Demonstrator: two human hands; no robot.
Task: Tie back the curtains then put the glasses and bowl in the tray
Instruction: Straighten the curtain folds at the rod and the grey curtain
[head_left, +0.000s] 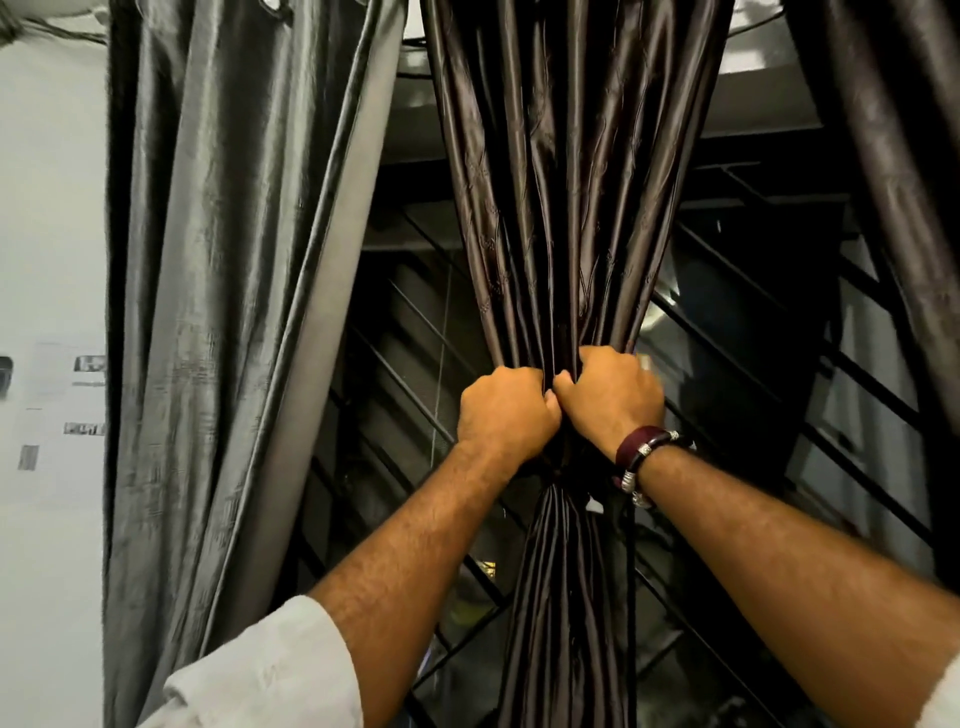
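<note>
We see the left hand (506, 413) and right hand (610, 397), knuckles touching, both fisted around the gathered dark brown curtain (563, 218), with a grey curtain (228, 291) hanging loose to the left hand's left.

Both the left hand (506, 415) and the right hand (610, 397) are closed around the gathered dark curtain (558, 208), which blocks passage directly ahead of and below the knuckles. To the left of the left hand an open gap runs up and down between this curtain and the grey curtain (218, 312), but it is backed by the window grille (415, 415) (diagonal bars, closely spaced). To the right of the right hand a similar gap is bounded by a further dark curtain (904, 182), with the same grille behind it.
</note>
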